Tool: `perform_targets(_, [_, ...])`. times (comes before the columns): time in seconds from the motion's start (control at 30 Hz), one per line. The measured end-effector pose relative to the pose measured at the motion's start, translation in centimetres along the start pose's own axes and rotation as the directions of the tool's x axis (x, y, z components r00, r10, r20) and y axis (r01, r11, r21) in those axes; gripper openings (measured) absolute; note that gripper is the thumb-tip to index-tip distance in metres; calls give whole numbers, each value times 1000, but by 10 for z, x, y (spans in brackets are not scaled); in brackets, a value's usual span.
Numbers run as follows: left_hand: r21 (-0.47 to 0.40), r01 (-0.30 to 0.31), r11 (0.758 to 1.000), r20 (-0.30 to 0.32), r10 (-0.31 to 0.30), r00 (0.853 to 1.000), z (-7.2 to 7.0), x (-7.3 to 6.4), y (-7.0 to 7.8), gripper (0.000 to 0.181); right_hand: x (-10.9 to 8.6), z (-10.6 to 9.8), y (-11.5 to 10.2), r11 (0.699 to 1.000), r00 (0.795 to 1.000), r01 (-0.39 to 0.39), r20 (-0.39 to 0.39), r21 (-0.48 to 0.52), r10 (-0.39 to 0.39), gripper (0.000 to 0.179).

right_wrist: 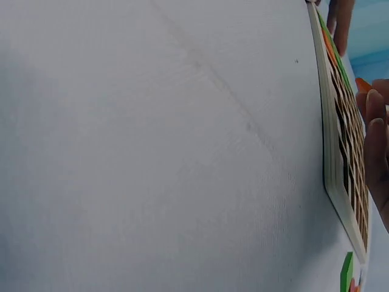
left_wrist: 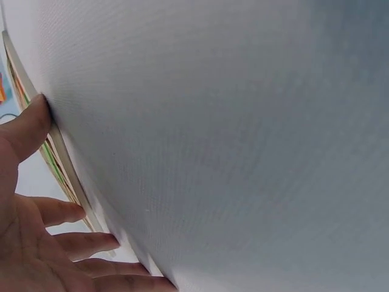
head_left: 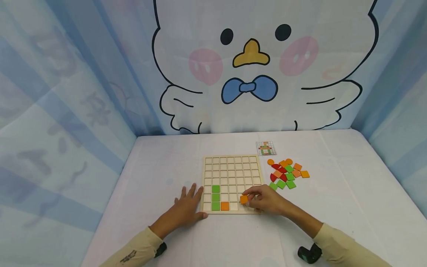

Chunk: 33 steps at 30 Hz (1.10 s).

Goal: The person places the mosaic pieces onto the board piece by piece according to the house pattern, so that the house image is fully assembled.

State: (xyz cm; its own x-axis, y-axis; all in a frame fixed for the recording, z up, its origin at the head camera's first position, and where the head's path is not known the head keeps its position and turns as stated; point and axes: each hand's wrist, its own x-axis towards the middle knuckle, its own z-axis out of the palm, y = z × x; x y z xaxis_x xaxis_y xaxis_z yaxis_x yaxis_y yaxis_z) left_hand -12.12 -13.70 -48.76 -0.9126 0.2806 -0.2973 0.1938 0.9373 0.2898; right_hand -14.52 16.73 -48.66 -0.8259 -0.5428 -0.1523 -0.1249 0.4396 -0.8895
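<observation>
A square wooden grid board [head_left: 230, 156] lies on the white table. Three green square tiles [head_left: 215, 197] form a column near its left side, and one orange square tile [head_left: 225, 206] sits in the bottom row beside the lowest. With fingers spread, my left hand [head_left: 185, 211] rests at the board's left edge; the left wrist view shows the thumb [left_wrist: 33, 125] touching the rim. Over the lower right cells, my right hand [head_left: 268, 200] pinches another orange square tile [head_left: 244, 199] between thumb and fingers. The right wrist view catches that tile [right_wrist: 363, 85] at the fingertips.
Right of the board lies a loose pile of green, orange and red tiles [head_left: 289, 176], some square, some round or half-round. A small pattern card [head_left: 266, 148] lies behind the board's far right corner. A printed curtain [head_left: 250, 115] hangs behind the table.
</observation>
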Motion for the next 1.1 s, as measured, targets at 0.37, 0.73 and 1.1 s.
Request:
perform_targets(0.37, [5,-10,1000,-4,10,1000,1,0,-1,91,9,16,-1,998,998,28,56,-61,-25,27])
perform_targets(0.73, [0,-8,1000,-10,8,1000,0,-1,-1,91,14,27,-7,952,994,107,18,-287,-107,26])
perform_targets(1.1, [9,1,1000,-13,-1,1000,2,-2,-1,90,18,30,-9,918,996,90,8,-386,-94,24])
